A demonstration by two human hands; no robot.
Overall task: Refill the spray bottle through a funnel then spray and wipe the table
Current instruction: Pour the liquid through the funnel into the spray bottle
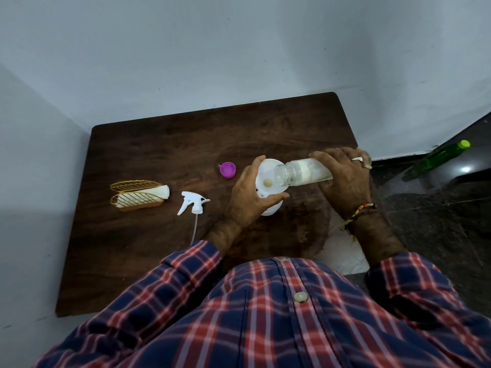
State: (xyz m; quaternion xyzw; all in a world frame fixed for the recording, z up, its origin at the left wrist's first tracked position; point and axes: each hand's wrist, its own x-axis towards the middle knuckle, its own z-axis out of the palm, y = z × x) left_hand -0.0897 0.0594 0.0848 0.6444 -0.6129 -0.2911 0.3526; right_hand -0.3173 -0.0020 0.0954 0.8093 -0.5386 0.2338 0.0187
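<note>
Right hand (345,179) wraps round one clear bottle (305,174), tipped on its side, mouth over the one white funnel (268,176). Left hand (249,195) curls round that funnel's rim, steadying it atop the white spray bottle (272,209) mid-table (132,261). One spray trigger head (191,203) lies loose to the left, one purple cap (227,170) behind it, one gold wire holder (136,195) with a white cloth further left. One green bottle (446,155) stands off the table.
</note>
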